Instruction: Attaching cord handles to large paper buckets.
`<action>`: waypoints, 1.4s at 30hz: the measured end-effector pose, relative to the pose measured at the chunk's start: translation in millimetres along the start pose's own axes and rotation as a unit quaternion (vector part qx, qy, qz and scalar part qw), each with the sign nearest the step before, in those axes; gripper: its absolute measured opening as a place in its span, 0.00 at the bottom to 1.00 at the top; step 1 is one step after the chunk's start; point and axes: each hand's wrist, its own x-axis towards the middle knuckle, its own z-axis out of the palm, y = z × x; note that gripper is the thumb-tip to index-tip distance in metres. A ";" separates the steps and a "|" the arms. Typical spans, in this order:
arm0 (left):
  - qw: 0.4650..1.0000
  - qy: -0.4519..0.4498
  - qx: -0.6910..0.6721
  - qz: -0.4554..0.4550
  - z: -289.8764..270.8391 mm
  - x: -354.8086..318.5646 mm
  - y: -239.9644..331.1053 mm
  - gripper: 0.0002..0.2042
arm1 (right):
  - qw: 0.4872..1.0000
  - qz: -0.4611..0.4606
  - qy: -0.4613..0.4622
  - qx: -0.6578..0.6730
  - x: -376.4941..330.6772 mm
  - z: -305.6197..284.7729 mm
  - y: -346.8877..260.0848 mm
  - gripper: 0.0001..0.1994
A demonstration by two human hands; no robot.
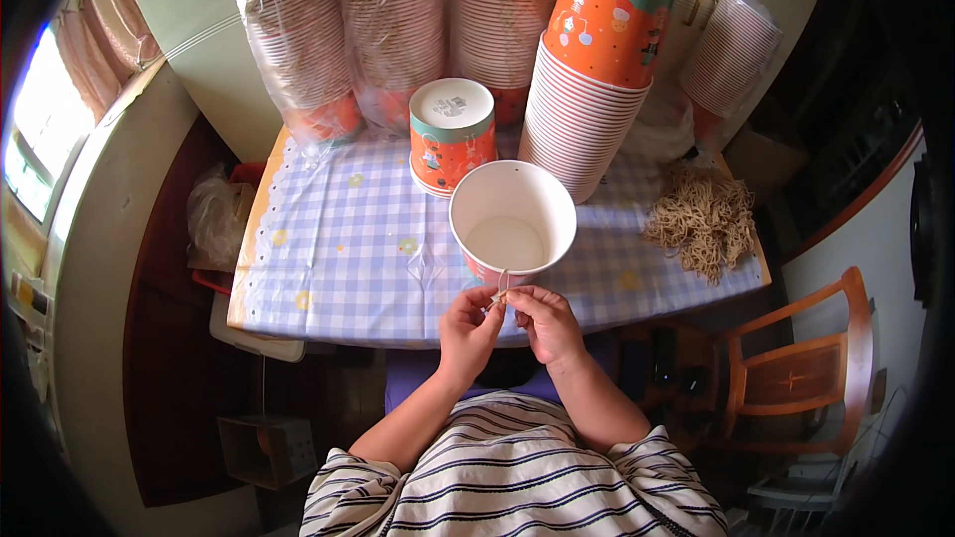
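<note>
On the near side of an open paper bucket (pixel 517 189), the left hand (pixel 469 332) and right hand (pixel 546 324), about equally close, both pinch a thin pale cord (pixel 504 280) stretching lengthwise from them toward the bucket's near rim
</note>
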 end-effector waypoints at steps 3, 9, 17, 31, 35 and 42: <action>0.979 0.013 0.164 0.120 -1.7 -1.7 3.3 0.12 | 1.000 -0.008 0.012 -0.002 -2.4 3.4 -2.5 0.05; 0.939 -0.005 0.253 0.233 -4.4 -3.3 3.2 0.11 | 1.000 -0.018 0.011 -0.008 -4.3 3.7 -2.1 0.06; 0.924 -0.012 0.278 0.261 -4.5 -2.2 9.9 0.12 | 0.999 -0.034 0.025 -0.019 -6.5 5.4 -2.9 0.07; 0.928 -0.004 0.263 0.265 -8.5 0.6 9.4 0.11 | 0.998 -0.036 0.023 -0.035 -5.2 6.9 -4.4 0.05; 0.935 -0.005 0.256 0.246 -7.3 0.3 11.6 0.11 | 0.999 -0.042 0.004 -0.028 -5.0 5.6 -4.6 0.05; 0.916 -0.013 0.267 0.298 -8.0 2.6 8.4 0.11 | 0.998 -0.044 0.011 -0.037 -5.1 6.1 -4.7 0.05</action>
